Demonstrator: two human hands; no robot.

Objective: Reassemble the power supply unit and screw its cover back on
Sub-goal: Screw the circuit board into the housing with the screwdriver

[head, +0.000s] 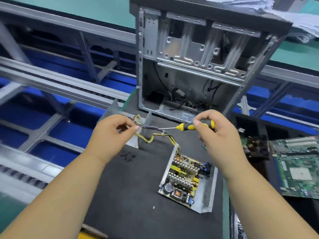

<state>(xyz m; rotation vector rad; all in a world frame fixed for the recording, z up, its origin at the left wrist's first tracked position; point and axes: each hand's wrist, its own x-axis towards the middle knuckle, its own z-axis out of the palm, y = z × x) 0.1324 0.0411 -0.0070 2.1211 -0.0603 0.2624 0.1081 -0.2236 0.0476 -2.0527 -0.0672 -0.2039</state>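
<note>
One yellow-and-black-handled screwdriver; one opened grey metal power supply base with exposed circuit board; one bare steel computer case; two green motherboards; several small black screws, number unclear.

Right hand grips screwdriver; left hand pinches wires.

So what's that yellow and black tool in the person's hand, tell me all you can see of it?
It is a screwdriver with a chunky yellow handle banded in black, plastic or rubber by the look of it, and a thin bright metal shaft. The right hand grips the handle from above, fingers curled round it. It lies nearly level above the dark mat, shaft pointing left toward the left hand. The tip ends at the wire bundle, but whether it touches anything there is unclear.
</note>
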